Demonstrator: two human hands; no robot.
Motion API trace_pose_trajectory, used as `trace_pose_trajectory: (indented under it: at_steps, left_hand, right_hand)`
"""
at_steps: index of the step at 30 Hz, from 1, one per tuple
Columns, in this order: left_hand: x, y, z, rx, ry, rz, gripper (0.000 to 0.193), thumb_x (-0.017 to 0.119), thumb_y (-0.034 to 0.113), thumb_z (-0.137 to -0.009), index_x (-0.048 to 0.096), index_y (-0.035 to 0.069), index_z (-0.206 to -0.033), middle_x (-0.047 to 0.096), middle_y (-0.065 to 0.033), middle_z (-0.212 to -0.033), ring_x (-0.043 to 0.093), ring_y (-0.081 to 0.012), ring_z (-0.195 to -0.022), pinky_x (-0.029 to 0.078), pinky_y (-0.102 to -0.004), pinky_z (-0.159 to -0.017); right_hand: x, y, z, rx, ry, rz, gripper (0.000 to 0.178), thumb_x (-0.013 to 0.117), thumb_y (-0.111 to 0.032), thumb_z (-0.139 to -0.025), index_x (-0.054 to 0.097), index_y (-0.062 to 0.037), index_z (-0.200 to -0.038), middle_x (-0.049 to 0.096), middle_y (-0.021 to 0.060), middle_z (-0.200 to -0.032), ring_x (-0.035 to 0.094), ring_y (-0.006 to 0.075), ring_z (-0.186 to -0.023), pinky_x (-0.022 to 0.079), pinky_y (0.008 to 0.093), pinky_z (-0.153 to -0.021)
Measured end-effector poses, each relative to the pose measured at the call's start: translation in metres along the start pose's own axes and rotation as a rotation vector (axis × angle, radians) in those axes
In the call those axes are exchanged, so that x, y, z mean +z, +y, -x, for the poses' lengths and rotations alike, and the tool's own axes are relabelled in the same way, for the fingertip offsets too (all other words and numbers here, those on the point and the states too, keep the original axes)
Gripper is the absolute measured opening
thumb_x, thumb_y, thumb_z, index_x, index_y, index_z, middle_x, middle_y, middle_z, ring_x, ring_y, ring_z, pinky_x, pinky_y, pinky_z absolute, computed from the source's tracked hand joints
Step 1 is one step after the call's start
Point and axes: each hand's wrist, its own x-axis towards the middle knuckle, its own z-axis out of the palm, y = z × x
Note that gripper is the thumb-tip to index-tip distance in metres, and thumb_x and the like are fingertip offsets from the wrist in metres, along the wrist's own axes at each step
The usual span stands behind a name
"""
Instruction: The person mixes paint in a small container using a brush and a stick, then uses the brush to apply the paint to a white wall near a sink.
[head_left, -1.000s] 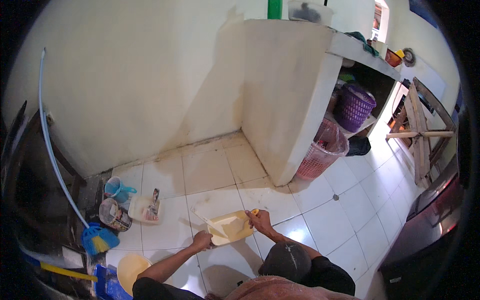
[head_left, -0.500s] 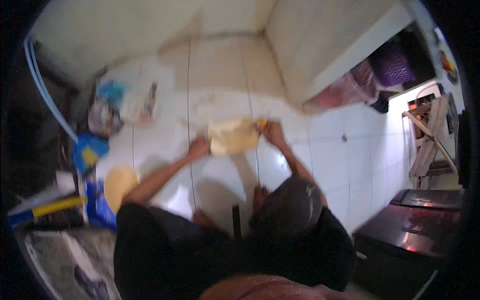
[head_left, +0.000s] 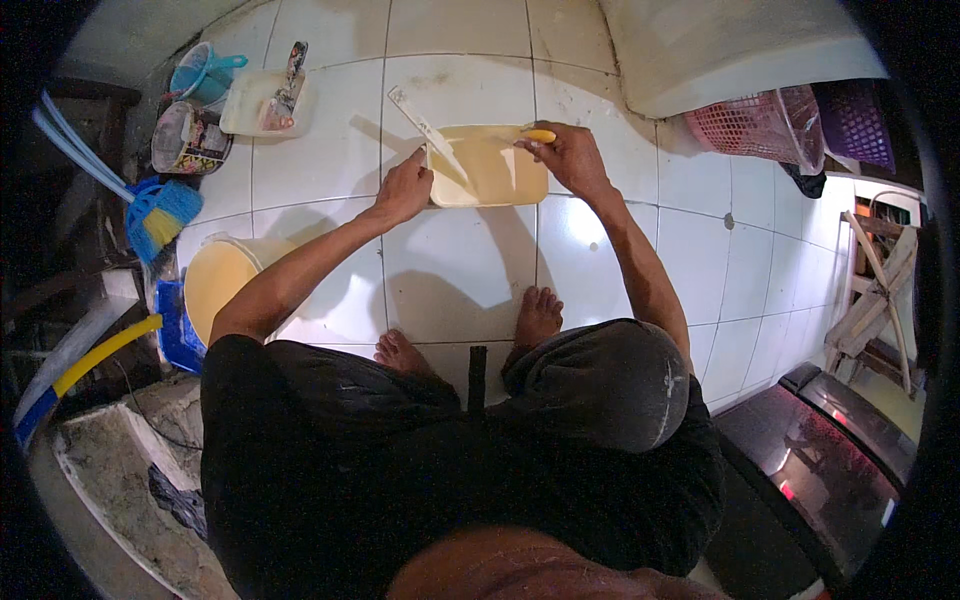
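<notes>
A cream rectangular tub [head_left: 541, 188] sits on the tiled floor in front of my feet, with pale yellow paint-like stuff inside. My left hand [head_left: 405, 188] is closed on the tub's left end. A flat white strip [head_left: 420, 116] leans out over the far left rim, its lower end in the tub. Over the far right corner, my right hand [head_left: 574, 160] pinches a tool with a yellow handle [head_left: 540, 136]. The tool's working end is too unclear to name.
A bucket of pale yellow stuff [head_left: 215, 285] stands left, beside a blue tray [head_left: 172, 330] and a blue-yellow broom [head_left: 165, 217]. Smaller tubs [head_left: 190, 140] and a brush [head_left: 288, 88] lie far left. Pink baskets [head_left: 745, 125] and a wooden frame [head_left: 875, 290] are right.
The view has tilted and sharpened, so the tub and both hands sit higher in the picture. The white strip now shows clearly. Both hands stay at the tub.
</notes>
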Motion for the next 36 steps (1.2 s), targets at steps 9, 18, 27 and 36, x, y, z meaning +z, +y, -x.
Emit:
trace_pose_trajectory:
  at_steps: [9,18,27,36]
  left_hand:
    - [-0.002,0.004,-0.002,0.059,-0.022,-0.056,0.04,0.041,0.01,-0.082,0.051,0.0,-0.12,0.065,-0.0245,-0.091,0.062,-0.0418,-0.087,0.047,-0.0495,-0.084]
    - [-0.001,0.002,-0.004,-0.064,-0.106,0.11,0.036,0.042,0.011,-0.083,0.051,-0.002,-0.116,0.065,-0.0251,-0.088,0.063,-0.0401,-0.083,0.048,-0.0487,-0.081]
    - [-0.008,0.017,0.002,-0.072,-0.135,0.182,0.04,0.039,0.009,-0.086,0.049,0.0,-0.124,0.065,-0.0213,-0.081,0.067,-0.0264,-0.064,0.053,-0.0413,-0.067]
    - [0.003,0.006,-0.003,-0.168,-0.123,0.231,0.05,0.039,0.008,-0.086,0.038,-0.002,-0.136,0.065,-0.0208,-0.09,0.068,-0.0246,-0.063,0.059,-0.0323,-0.054]
  right_hand:
    - [0.014,0.005,0.0,0.006,0.161,0.001,0.026,0.065,-0.03,-0.085,0.069,-0.0055,-0.095,0.067,0.0146,-0.075,0.065,0.0299,-0.062,0.052,0.037,-0.058]
    - [0.017,-0.012,0.017,0.157,0.333,0.024,0.02,0.063,-0.018,-0.089,0.068,0.0016,-0.092,0.068,0.0094,-0.07,0.065,0.0128,-0.058,0.052,0.0263,-0.052]
    - [-0.001,-0.017,0.032,0.054,0.195,-0.104,0.03,0.066,-0.031,-0.086,0.068,-0.0017,-0.084,0.063,0.0116,-0.059,0.061,0.0205,-0.049,0.048,0.0326,-0.049]
    - [-0.008,-0.024,0.035,0.116,-0.183,-0.065,0.033,0.066,-0.032,-0.085,0.068,0.0011,-0.086,0.066,0.0153,-0.066,0.066,0.0233,-0.057,0.052,0.0325,-0.055]
